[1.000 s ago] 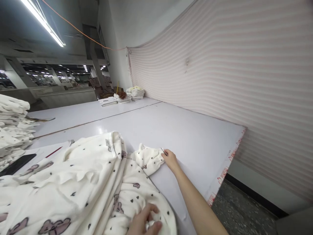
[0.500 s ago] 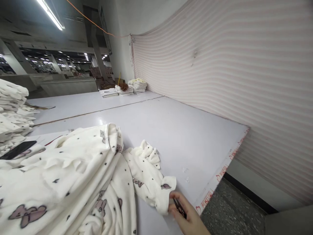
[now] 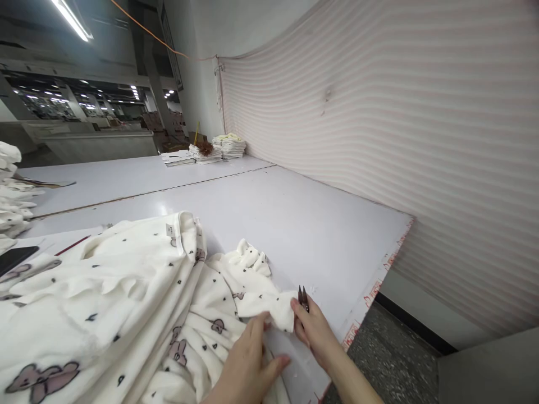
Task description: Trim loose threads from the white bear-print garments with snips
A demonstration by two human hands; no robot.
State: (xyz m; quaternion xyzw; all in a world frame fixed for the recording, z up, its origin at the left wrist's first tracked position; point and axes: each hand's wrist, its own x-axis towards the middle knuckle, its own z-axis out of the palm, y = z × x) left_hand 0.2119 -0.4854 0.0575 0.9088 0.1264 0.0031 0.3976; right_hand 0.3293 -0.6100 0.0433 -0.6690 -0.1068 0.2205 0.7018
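Note:
A white plush garment with small dark marks and mauve bear prints lies bunched over the near left of the table. One narrow part of it, which looks like a sleeve, reaches right across the tabletop. My right hand pinches the end of that part, and dark pointed thread snips stick up from the same hand. Beside it, my left hand has its thumb spread from the fingers, whose tips are at the sleeve's lower edge. Whether those tips grip the cloth is hidden.
More white garments are piled at the left. A dark flat object and a red pencil-like stick lie near the garment. Folded stacks stand at the back. Striped cloth covers the right wall.
My left hand has come into view at the sleeve. My right hand has lifted the sleeve's end slightly, and the snips now point upward. The view has shifted a little right.

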